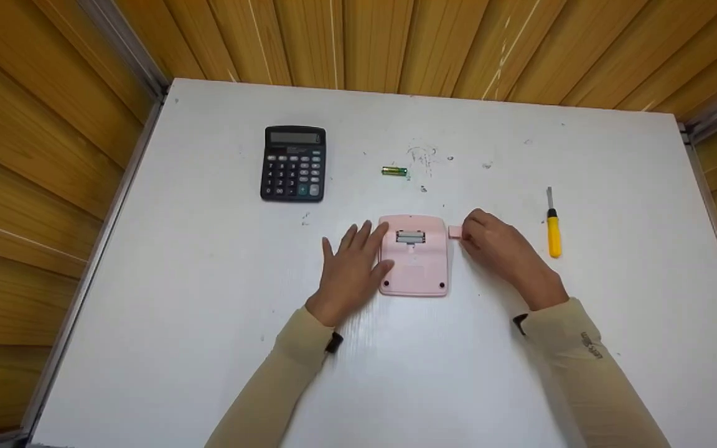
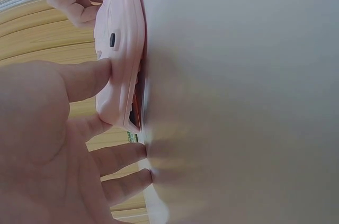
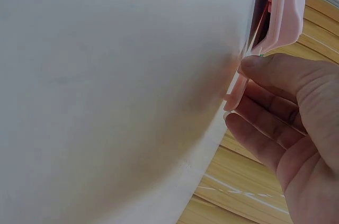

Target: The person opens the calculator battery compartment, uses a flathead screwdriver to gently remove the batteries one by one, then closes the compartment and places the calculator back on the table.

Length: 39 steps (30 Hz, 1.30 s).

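Note:
A pink calculator point(image 1: 414, 264) lies face down on the white table, its open battery compartment point(image 1: 411, 237) showing silver-grey batteries. My left hand point(image 1: 351, 264) rests along its left side with fingers spread. In the left wrist view, the left thumb point(image 2: 90, 80) touches the calculator's back point(image 2: 119, 49), and the index finger reaches its edge. Just right of the calculator, my right hand point(image 1: 496, 244) pinches a small pink battery cover point(image 1: 455, 232). The right wrist view shows this cover point(image 3: 237, 92) between thumb and fingers, close over the tabletop.
A black calculator point(image 1: 293, 164) lies face up at the back left. Beyond the pink one is a green-and-gold battery point(image 1: 394, 171). To the right of my right hand lies a yellow-handled screwdriver point(image 1: 554, 233). Wood-patterned panels point(image 1: 371, 43) border the white table point(image 1: 209, 261).

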Motion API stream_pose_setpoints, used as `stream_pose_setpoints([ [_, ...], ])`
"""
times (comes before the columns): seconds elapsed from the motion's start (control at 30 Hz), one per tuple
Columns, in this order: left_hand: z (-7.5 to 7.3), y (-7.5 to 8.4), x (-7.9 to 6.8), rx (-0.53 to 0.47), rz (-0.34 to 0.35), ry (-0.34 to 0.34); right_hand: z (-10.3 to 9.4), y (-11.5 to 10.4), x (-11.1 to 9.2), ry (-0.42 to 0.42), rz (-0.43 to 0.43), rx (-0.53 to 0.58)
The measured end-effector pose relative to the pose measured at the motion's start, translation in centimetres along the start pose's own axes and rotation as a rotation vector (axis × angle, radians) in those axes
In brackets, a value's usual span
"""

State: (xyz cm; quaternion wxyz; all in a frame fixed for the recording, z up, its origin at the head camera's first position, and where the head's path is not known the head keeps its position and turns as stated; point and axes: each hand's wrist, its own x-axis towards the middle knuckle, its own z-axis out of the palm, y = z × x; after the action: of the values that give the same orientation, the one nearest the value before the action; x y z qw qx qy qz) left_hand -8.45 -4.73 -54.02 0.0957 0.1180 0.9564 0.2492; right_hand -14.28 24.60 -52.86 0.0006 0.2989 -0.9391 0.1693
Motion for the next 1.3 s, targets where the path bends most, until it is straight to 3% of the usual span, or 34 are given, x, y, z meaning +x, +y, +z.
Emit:
stream_pose_setpoints([
  [0.67, 0.01, 0.11, 0.04, 0.011, -0.015, 0.009, 0.17, 0.10, -0.22, 0.022, 0.010, -0.017],
  [0.97, 0.04, -0.03, -0.04, -0.018, 0.007, 0.017, 0.25, 0.34, -0.38, 0.091, -0.049, -0.023],
  [1.17, 0.12, -0.07, 0.02, -0.009, -0.001, 0.015, 0.05, 0.43, -0.64, 0.095, -0.024, -0.013],
  [1.3, 0.17, -0.06, -0.01, -0.012, -0.004, 0.013, -0.33, 0.47, -0.84, 0.100, 0.036, -0.023],
])
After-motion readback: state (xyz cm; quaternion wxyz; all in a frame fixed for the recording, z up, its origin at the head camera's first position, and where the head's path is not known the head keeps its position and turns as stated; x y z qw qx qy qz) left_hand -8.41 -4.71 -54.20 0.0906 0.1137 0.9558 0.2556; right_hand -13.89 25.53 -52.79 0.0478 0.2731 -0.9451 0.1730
